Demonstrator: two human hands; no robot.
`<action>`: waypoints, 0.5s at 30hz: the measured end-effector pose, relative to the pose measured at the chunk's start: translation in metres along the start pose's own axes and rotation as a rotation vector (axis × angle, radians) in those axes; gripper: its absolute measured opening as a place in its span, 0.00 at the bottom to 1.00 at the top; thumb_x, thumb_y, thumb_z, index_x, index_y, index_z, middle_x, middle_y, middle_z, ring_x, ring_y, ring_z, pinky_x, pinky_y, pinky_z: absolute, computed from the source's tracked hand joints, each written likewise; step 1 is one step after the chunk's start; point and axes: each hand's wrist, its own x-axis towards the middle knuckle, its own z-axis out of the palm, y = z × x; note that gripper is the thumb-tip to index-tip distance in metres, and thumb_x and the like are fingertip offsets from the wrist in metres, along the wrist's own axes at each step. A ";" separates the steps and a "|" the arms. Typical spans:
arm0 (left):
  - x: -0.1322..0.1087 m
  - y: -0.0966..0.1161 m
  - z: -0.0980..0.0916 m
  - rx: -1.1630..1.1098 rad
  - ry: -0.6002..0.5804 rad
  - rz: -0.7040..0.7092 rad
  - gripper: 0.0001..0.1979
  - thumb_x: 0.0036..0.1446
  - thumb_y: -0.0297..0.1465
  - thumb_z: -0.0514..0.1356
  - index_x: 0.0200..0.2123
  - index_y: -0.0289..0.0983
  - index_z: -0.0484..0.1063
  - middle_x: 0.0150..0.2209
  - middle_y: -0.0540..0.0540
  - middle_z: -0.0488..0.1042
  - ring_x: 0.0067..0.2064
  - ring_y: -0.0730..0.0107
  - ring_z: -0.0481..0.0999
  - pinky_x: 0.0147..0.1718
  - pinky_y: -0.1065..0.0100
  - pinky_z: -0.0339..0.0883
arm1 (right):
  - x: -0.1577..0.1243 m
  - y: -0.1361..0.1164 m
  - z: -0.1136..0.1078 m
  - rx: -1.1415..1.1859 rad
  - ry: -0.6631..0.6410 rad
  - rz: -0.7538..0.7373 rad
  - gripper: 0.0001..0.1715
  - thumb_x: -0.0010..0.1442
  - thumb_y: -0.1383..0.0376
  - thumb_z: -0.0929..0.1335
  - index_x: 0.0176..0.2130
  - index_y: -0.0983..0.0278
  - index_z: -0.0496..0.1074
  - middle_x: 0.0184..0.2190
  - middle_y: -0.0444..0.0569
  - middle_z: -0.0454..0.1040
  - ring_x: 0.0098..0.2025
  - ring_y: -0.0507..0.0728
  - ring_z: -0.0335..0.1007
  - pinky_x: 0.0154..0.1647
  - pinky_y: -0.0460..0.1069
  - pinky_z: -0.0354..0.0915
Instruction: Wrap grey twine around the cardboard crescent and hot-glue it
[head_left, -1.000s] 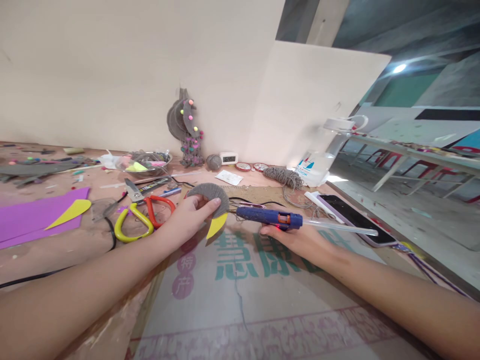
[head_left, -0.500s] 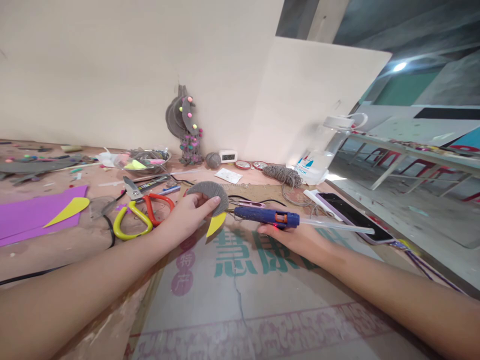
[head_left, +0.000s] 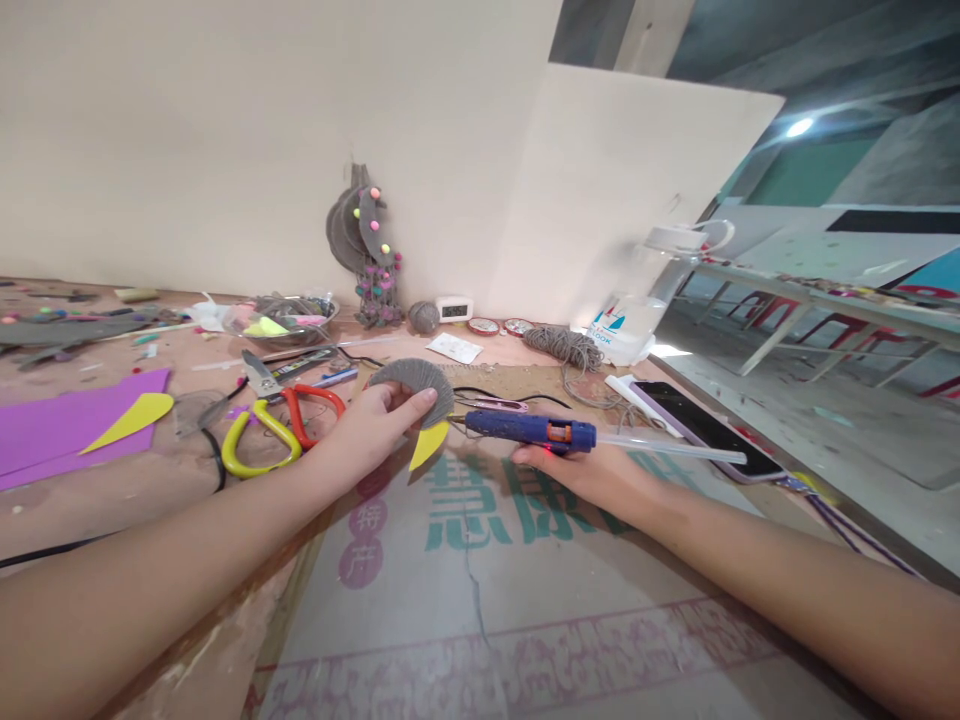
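Note:
My left hand (head_left: 386,425) grips a grey yarn-wrapped crescent (head_left: 420,378) between thumb and fingers. From the crescent's lower end a pointed yellow piece (head_left: 429,446) hangs down. In my right hand (head_left: 592,478) is a blue hot glue gun (head_left: 517,428), a clear glue stick (head_left: 675,447) jutting from its rear and a small red light glowing underneath. Its nozzle meets the spot where the yellow piece joins the crescent; whether it touches cannot be told. Both hands hover over a printed cardboard sheet (head_left: 390,640).
Scissors (head_left: 262,440) with yellow and red handles lie left, near purple sheets (head_left: 45,430) bearing a yellow piece (head_left: 135,420). Behind are a bowl of scraps (head_left: 292,322), grey yarn (head_left: 562,347) and a water bottle (head_left: 637,295). A phone (head_left: 697,425) lies right. A decorated crescent (head_left: 360,235) hangs on the board.
Both hands keep their hold and nearly the same pose. The view has shifted a little, and the crescent looks turned slightly flatter, with the nozzle close to its lower end.

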 end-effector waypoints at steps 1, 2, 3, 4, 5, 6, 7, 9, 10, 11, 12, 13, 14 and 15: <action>0.000 0.000 0.000 0.000 -0.014 -0.004 0.15 0.49 0.43 0.57 0.22 0.36 0.65 0.12 0.55 0.59 0.14 0.77 0.56 0.13 0.74 0.47 | 0.000 0.000 0.000 0.002 -0.003 -0.004 0.13 0.48 0.56 0.69 0.32 0.62 0.70 0.30 0.44 0.72 0.32 0.53 0.69 0.29 0.44 0.65; -0.001 0.001 0.000 -0.004 -0.034 -0.008 0.15 0.49 0.43 0.57 0.22 0.36 0.65 0.13 0.55 0.59 0.14 0.77 0.56 0.12 0.74 0.47 | 0.000 0.001 0.000 0.009 -0.008 -0.010 0.13 0.49 0.56 0.69 0.33 0.62 0.70 0.31 0.44 0.72 0.33 0.53 0.68 0.30 0.45 0.66; -0.001 0.001 -0.001 -0.011 -0.049 -0.011 0.15 0.49 0.43 0.57 0.23 0.36 0.65 0.13 0.55 0.60 0.14 0.78 0.56 0.12 0.74 0.47 | 0.000 0.002 0.000 0.017 -0.013 -0.017 0.14 0.49 0.56 0.69 0.34 0.61 0.70 0.31 0.44 0.72 0.33 0.53 0.68 0.31 0.45 0.66; -0.001 0.001 -0.001 -0.018 -0.050 -0.012 0.15 0.49 0.42 0.57 0.23 0.36 0.65 0.13 0.55 0.60 0.14 0.78 0.56 0.12 0.74 0.47 | 0.000 0.002 0.000 0.024 -0.014 -0.023 0.14 0.49 0.56 0.69 0.35 0.61 0.70 0.32 0.44 0.72 0.33 0.53 0.68 0.31 0.45 0.66; -0.001 0.001 -0.001 -0.023 -0.047 -0.011 0.15 0.49 0.42 0.57 0.23 0.36 0.65 0.13 0.55 0.60 0.14 0.78 0.56 0.13 0.74 0.47 | 0.000 0.003 0.000 0.028 -0.015 -0.025 0.14 0.49 0.56 0.69 0.35 0.61 0.70 0.32 0.44 0.72 0.33 0.52 0.68 0.31 0.44 0.66; 0.000 0.001 -0.001 -0.024 -0.046 -0.011 0.14 0.49 0.42 0.57 0.23 0.36 0.65 0.13 0.55 0.60 0.14 0.78 0.56 0.13 0.75 0.47 | 0.000 0.003 0.000 0.027 -0.016 -0.026 0.14 0.49 0.56 0.69 0.35 0.61 0.70 0.32 0.44 0.72 0.33 0.52 0.68 0.31 0.44 0.66; 0.000 0.001 -0.001 -0.024 -0.046 -0.010 0.14 0.49 0.42 0.57 0.23 0.36 0.65 0.13 0.55 0.60 0.14 0.78 0.56 0.13 0.75 0.47 | 0.000 0.003 0.000 0.025 -0.015 -0.025 0.13 0.50 0.56 0.69 0.35 0.61 0.70 0.31 0.44 0.72 0.33 0.52 0.68 0.31 0.44 0.65; 0.001 0.002 -0.002 -0.014 -0.052 -0.003 0.14 0.49 0.41 0.58 0.23 0.35 0.66 0.13 0.55 0.60 0.15 0.78 0.57 0.14 0.75 0.48 | 0.000 0.003 0.000 0.021 -0.014 -0.028 0.13 0.50 0.56 0.69 0.34 0.60 0.70 0.31 0.44 0.72 0.33 0.52 0.68 0.30 0.44 0.66; 0.002 0.002 -0.002 -0.007 -0.056 0.003 0.14 0.49 0.41 0.58 0.23 0.35 0.66 0.14 0.55 0.61 0.16 0.78 0.57 0.14 0.75 0.48 | 0.000 0.003 0.000 0.020 -0.015 -0.031 0.13 0.50 0.56 0.69 0.34 0.60 0.70 0.31 0.44 0.72 0.33 0.53 0.68 0.31 0.44 0.66; 0.002 0.001 -0.002 0.001 -0.058 0.007 0.14 0.49 0.41 0.58 0.23 0.35 0.66 0.14 0.55 0.61 0.16 0.78 0.58 0.15 0.75 0.48 | 0.000 0.003 0.000 0.020 -0.017 -0.037 0.13 0.50 0.56 0.69 0.34 0.60 0.70 0.31 0.44 0.72 0.34 0.53 0.68 0.32 0.44 0.66; 0.003 0.001 -0.003 0.010 -0.060 0.011 0.14 0.49 0.41 0.58 0.23 0.35 0.66 0.15 0.55 0.61 0.17 0.78 0.58 0.15 0.75 0.49 | 0.000 0.002 0.000 0.019 -0.017 -0.043 0.13 0.50 0.57 0.69 0.35 0.60 0.70 0.32 0.44 0.72 0.34 0.53 0.68 0.33 0.45 0.66; 0.003 0.001 -0.003 0.016 -0.061 0.013 0.14 0.49 0.41 0.58 0.23 0.35 0.66 0.15 0.55 0.61 0.17 0.78 0.58 0.15 0.75 0.49 | 0.000 0.002 0.000 0.019 -0.016 -0.048 0.13 0.50 0.57 0.69 0.35 0.60 0.70 0.33 0.44 0.72 0.35 0.53 0.68 0.34 0.45 0.66; 0.003 0.000 -0.003 0.017 -0.061 0.014 0.14 0.49 0.41 0.57 0.23 0.35 0.66 0.15 0.55 0.61 0.17 0.77 0.58 0.16 0.75 0.50 | 0.000 0.002 0.000 0.020 -0.015 -0.053 0.13 0.50 0.57 0.69 0.36 0.60 0.70 0.33 0.44 0.72 0.35 0.53 0.69 0.35 0.45 0.66; 0.004 0.000 -0.003 0.013 -0.060 0.015 0.14 0.49 0.41 0.57 0.23 0.36 0.66 0.15 0.55 0.61 0.17 0.77 0.58 0.16 0.74 0.50 | 0.000 0.002 0.000 0.021 -0.014 -0.055 0.13 0.50 0.57 0.69 0.36 0.60 0.70 0.34 0.44 0.73 0.36 0.54 0.69 0.35 0.45 0.66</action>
